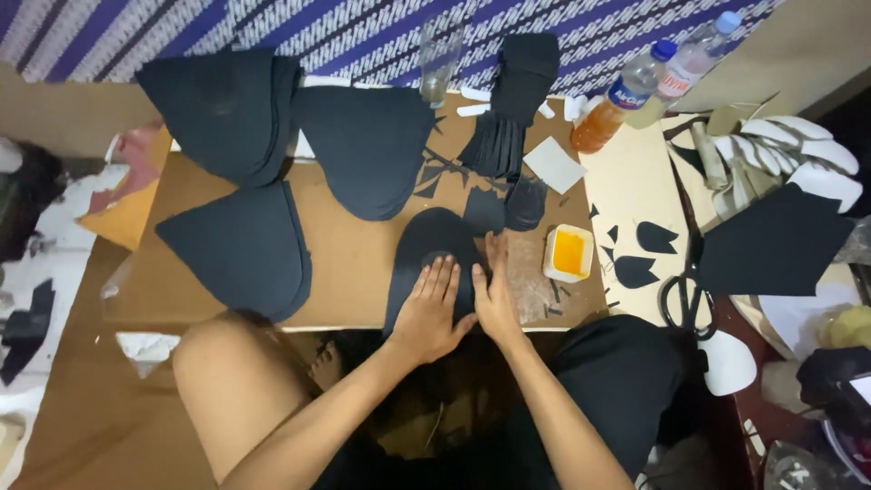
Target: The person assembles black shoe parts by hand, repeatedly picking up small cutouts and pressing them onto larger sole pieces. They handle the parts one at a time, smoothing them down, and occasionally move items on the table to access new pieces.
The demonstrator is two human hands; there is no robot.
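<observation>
This is a small home workshop set up on the floor, for cutting and gluing fabric pieces. A brown cardboard sheet [354, 263] serves as the bench, on a patterned mat [363, 32]. Stacks of black cut pieces [227, 109], black offcuts [649, 238], scissors [687, 304] and a tub of yellow glue [569, 253] lie about.

Two clear plastic bottles [626, 95] [694, 56] with blue caps and labels lie at the top right.
</observation>
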